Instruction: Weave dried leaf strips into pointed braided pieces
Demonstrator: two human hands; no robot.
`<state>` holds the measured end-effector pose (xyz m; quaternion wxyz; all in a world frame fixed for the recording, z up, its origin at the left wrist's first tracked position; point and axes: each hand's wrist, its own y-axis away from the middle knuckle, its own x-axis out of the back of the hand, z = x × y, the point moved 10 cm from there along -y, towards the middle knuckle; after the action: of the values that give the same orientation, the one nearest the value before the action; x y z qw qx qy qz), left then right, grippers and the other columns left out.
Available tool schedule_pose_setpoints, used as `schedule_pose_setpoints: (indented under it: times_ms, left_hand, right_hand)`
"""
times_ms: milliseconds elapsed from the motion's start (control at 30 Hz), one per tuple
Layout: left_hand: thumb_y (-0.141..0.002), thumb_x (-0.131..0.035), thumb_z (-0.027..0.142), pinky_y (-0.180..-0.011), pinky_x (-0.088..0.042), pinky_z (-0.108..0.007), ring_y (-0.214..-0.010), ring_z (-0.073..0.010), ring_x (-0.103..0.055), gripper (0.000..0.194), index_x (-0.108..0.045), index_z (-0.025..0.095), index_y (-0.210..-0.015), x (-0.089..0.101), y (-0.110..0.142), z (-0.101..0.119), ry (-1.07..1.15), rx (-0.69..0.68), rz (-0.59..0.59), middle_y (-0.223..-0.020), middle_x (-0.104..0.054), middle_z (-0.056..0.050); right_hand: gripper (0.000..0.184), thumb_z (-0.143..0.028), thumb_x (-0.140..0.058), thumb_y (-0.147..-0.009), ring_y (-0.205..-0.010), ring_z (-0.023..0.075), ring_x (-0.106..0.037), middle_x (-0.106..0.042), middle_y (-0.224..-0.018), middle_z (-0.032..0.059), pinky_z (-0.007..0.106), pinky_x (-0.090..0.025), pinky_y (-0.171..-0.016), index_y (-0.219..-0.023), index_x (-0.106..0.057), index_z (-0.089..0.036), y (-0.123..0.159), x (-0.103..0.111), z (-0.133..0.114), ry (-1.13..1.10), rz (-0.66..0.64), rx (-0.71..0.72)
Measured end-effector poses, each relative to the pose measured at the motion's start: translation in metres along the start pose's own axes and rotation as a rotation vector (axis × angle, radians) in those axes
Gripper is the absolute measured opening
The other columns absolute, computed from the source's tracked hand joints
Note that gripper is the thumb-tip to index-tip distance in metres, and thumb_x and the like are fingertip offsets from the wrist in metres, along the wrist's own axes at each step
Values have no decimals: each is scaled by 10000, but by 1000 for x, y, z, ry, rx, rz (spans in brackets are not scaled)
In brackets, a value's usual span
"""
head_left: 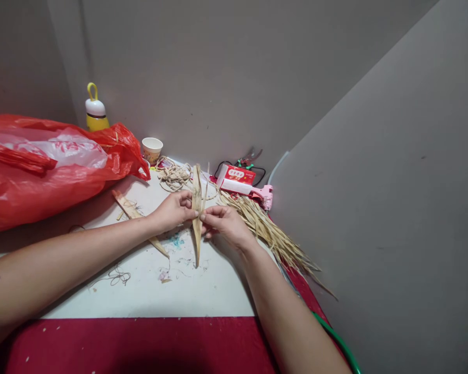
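Note:
A broad strip of dried, straw-coloured leaf (196, 193) stands nearly upright above the white board, tapering at its lower end. My left hand (174, 211) grips its left edge between thumb and fingers. From the other side, my right hand (226, 224) pinches the same strip near its middle, where a thin sliver (204, 193) stands apart from the right edge. Both thumbs meet close together on the leaf. Another dried leaf piece (130, 209) lies on the board, partly hidden under my left forearm.
A bundle of dried strips (275, 228) lies at right, beside the wall. Behind are coiled cord (174, 175), a red-and-white box (237, 179), a pink glue gun (264, 196) and a paper cup (152, 149). A red plastic bag (54, 192) and yellow bottle (96, 111) stand left.

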<state>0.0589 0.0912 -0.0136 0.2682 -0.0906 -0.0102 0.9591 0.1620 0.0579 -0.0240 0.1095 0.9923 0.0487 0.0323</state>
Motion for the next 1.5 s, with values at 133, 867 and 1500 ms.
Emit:
schedule_pose_setpoints:
  times_ms: [133,867,1500]
  left_hand:
    - [-595,-707,144,-566,-430,-210,-572,-94,-571,269,-552,148,-814,0,0,4,-8,-50,25,-673,-611,30]
    - [-605,-728,112,-568,-479,-228,-564,-97,-569,230,-558,159,-753,50,-6,0,124,-38,383,-643,-622,22]
    - [-770,-646,128,-530,-509,-190,-524,-81,-592,100,-561,143,-719,22,-2,-3,93,127,209,-636,-630,-11]
  right_hand:
    - [331,-364,-843,-516,-471,110,-619,-670,-554,14,182,-498,-434,-669,-646,-147,1,0,-2,-2,15,7]
    - [200,-241,-782,-589,-497,74,-566,-619,-611,-44,175,-476,-452,-724,-638,-207,45,59,-82,-272,187,278]
    - [194,-316,-728,-634,-789,249,-696,-752,-829,99,369,-532,-742,-780,-740,-189,82,191,-92,811,697,198]
